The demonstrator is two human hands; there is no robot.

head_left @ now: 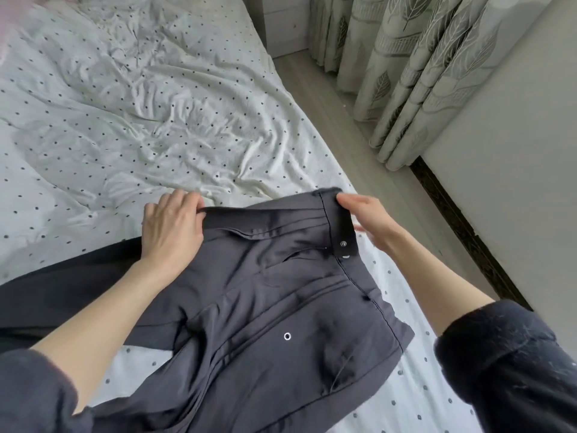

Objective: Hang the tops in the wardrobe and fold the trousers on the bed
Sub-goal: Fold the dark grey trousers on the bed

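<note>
A pair of dark grey trousers (pixel 265 292) lies on the bed (pixel 125 120) near its right edge, waistband end pointing away from me, snap fastener open. My left hand (pixel 171 226) grips the waistband at its left corner, fingers curled round the fabric edge. My right hand (pixel 365 217) holds the waistband's right end by the black snap tab, thumb on top, fingers behind the cloth. The legs trail toward the lower left, partly under my arms. No tops or wardrobe are in view.
The bed wears a wrinkled white sheet with small dark dots. A strip of pale floor (pixel 359 145) runs along its right side. Leaf-patterned curtains (pixel 406 73) hang at the right, beside a white wall (pixel 515 151). A white cabinet (pixel 284 23) stands at the far end.
</note>
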